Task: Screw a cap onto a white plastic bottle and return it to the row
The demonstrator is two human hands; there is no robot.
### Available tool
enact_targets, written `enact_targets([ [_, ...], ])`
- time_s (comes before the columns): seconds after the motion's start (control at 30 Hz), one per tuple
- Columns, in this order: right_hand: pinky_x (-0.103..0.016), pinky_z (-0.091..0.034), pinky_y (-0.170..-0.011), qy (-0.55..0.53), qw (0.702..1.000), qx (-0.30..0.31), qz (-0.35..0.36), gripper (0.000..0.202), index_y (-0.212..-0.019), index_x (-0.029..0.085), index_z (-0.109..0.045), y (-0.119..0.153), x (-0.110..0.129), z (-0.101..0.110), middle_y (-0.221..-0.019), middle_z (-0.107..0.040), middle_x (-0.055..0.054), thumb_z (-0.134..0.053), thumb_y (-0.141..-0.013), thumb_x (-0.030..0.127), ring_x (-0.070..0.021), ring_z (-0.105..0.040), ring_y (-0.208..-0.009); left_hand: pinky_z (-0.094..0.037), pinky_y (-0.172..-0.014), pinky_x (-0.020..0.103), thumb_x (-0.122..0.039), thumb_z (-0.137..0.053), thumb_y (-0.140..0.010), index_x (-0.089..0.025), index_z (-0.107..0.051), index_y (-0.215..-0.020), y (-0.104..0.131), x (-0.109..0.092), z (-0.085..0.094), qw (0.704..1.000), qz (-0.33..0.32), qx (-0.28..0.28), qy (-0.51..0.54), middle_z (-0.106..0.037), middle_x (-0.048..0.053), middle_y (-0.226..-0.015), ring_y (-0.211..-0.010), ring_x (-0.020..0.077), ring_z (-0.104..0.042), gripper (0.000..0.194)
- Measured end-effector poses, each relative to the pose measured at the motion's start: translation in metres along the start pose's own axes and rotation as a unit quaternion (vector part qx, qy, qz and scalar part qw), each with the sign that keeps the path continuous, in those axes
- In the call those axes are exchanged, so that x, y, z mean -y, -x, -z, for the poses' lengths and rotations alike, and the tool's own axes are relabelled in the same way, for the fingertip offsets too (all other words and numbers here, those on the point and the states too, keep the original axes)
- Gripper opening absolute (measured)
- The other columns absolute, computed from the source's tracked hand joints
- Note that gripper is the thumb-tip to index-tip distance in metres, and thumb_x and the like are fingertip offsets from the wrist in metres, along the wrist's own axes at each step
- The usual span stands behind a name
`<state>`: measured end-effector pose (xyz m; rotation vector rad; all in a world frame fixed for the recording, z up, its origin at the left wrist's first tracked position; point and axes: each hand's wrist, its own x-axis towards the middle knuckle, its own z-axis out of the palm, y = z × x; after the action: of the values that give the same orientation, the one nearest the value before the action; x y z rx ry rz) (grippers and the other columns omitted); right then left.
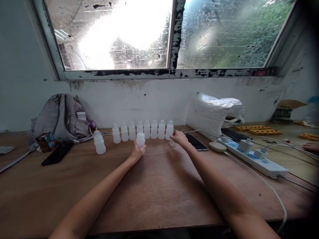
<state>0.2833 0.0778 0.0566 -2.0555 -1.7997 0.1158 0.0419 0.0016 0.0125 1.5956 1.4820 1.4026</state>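
My left hand is wrapped round a frosted white baby bottle, held upright in front of the row. Behind it, several similar capped baby bottles stand side by side near the wall. Another bottle stands apart on the left. At the right end of the row, my right hand is closed in a pinch beside the last bottle. A small translucent piece shows just under its fingertips; whether the fingers grip it is unclear.
On the left are a grey backpack, a small carton and a black phone. To the right lie another phone, a round pale device, a power strip with cables and a silvery bag. Someone's hand shows far right.
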Motion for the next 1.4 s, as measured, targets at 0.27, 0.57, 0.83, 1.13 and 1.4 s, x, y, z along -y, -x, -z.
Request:
enact_targets([
  [0.27,-0.035,-0.041,-0.073,0.012,1.000,0.024,-0.007,0.034,-0.094,0.016,-0.050,-0.001,-0.009,-0.014,-0.101,-0.053,-0.014,-0.053,-0.068,0.039,-0.0274,-0.051,-0.094,-0.036,-0.081,0.033,-0.036,-0.064,-0.060,-0.015,-0.041,-0.104,0.003,-0.001,-0.001,0.999,-0.030,0.024,0.028,-0.052,0.012,-0.102,-0.094,0.0223,-0.050,0.054],
  [0.57,-0.021,-0.044,-0.046,-0.381,0.920,0.047,0.077,0.028,-0.089,0.017,-0.053,0.000,0.006,0.015,-0.082,-0.058,-0.007,-0.058,-0.066,0.032,-0.0134,-0.055,-0.064,-0.041,-0.078,0.034,-0.046,-0.064,-0.058,-0.014,-0.041,-0.107,0.002,0.001,0.002,0.995,-0.012,0.059,0.084,-0.057,0.014,-0.100,-0.092,0.0232,-0.054,0.062],
  [0.83,-0.020,-0.047,-0.053,-0.531,0.816,0.151,0.169,0.032,-0.094,0.019,-0.055,0.016,0.026,0.033,-0.093,-0.057,-0.007,-0.064,-0.064,0.026,-0.0123,-0.055,-0.072,-0.045,-0.072,0.030,-0.045,-0.061,-0.063,-0.012,-0.053,-0.098,0.005,-0.002,0.000,0.985,-0.023,0.119,0.124,-0.062,0.012,-0.091,-0.086,0.0218,-0.057,0.049],
  [1.13,-0.022,-0.047,-0.057,-0.513,0.802,0.233,0.200,0.030,-0.093,0.020,-0.057,0.029,0.039,0.033,-0.099,-0.056,-0.006,-0.063,-0.063,0.024,-0.0134,-0.055,-0.077,-0.043,-0.074,0.031,-0.041,-0.060,-0.065,-0.013,-0.054,-0.098,0.010,-0.009,0.002,0.976,-0.032,0.163,0.143,-0.060,0.010,-0.097,-0.090,0.0221,-0.055,0.043],
  [1.4,-0.023,-0.047,-0.061,-0.528,0.785,0.258,0.198,0.030,-0.090,0.019,-0.059,0.036,0.045,0.035,-0.099,-0.056,-0.006,-0.065,-0.062,0.026,-0.0148,-0.054,-0.081,-0.040,-0.079,0.032,-0.040,-0.060,-0.065,-0.013,-0.055,-0.099,0.011,-0.010,0.003,0.977,-0.044,0.164,0.131,-0.058,0.010,-0.102,-0.094,0.0227,-0.053,0.043],
])
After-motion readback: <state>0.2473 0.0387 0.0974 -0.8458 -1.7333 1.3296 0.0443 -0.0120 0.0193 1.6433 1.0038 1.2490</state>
